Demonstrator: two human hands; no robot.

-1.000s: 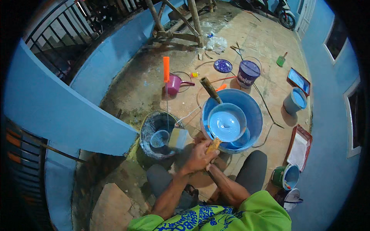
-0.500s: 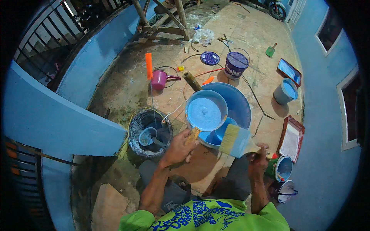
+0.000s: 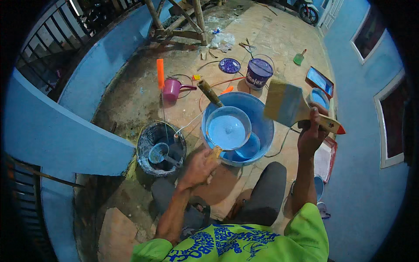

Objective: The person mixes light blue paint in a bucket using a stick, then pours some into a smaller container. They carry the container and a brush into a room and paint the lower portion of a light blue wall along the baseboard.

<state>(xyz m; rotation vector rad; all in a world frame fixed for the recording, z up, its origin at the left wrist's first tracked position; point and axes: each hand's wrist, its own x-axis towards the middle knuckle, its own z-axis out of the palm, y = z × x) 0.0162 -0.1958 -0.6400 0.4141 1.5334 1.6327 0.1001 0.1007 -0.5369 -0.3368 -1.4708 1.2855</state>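
My left hand [image 3: 197, 168] is closed around a short wooden handle [image 3: 214, 152] that meets the near rim of a round pot of light blue paint [image 3: 227, 131]. The pot sits over a large blue tub [image 3: 267, 115], where a smaller blue container [image 3: 249, 147] also shows. A thick bamboo stick [image 3: 210, 93] juts out at the pot's far left. In my right hand [image 3: 312, 133] is a wide paintbrush [image 3: 286, 104], raised right of the tub. Its pale bristles point left and its red-tipped handle points right.
At the left stands a paint-stained dark bucket [image 3: 146, 161] holding a dipper [image 3: 158, 153]. Behind it is a purple dipper [image 3: 172, 90]. Beyond the tub are a purple paint pail [image 3: 259, 74] and its lid [image 3: 229, 65]. Paint trays [image 3: 320, 81] lie along the blue wall [image 3: 362, 205].
My right hand has lifted the paintbrush up, away and to the right, off the tub's near edge. My left hand keeps its hold on the wooden handle. The view has shifted slightly.
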